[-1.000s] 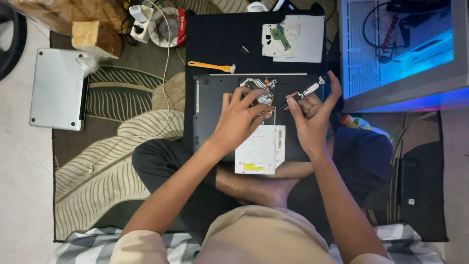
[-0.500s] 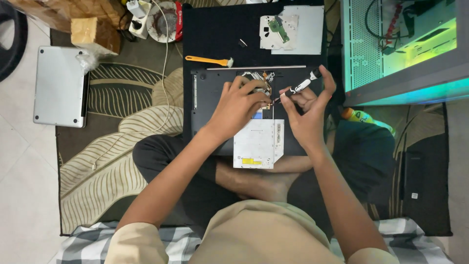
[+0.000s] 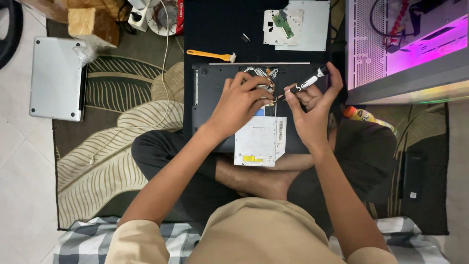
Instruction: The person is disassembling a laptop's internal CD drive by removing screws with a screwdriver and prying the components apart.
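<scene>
Left hand (image 3: pixel 240 100): my fingers are curled down onto the opened laptop base (image 3: pixel 210 93), centre of frame, fingertips pinching the small metal part at the exposed circuitry (image 3: pixel 261 74). Whether they fully grasp it I cannot tell.
Right hand (image 3: pixel 312 105): clenched around a black-and-white precision screwdriver (image 3: pixel 305 84), thumb and fingers gripping the handle; the tip points left and down toward my left fingertips.
Optical drive (image 3: pixel 259 142): silver, flat, lying on the lower part of the laptop base, just below both hands, with a yellow label near its lower edge.
Orange-handled brush (image 3: pixel 210 55): on the black mat (image 3: pixel 215 24), just above the laptop base.
Detached drive cover with green circuit board (image 3: pixel 293 22): upper centre of frame, on the mat.
Silver laptop (image 3: pixel 56 78): closed, left of frame, on the tile floor.
Lit computer case (image 3: pixel 405 44): upper right of frame.
Change from 0.5 s ago: the case glow has gone from green-cyan to magenta; both hands remain at the same spot, the screwdriver held slightly flatter.
</scene>
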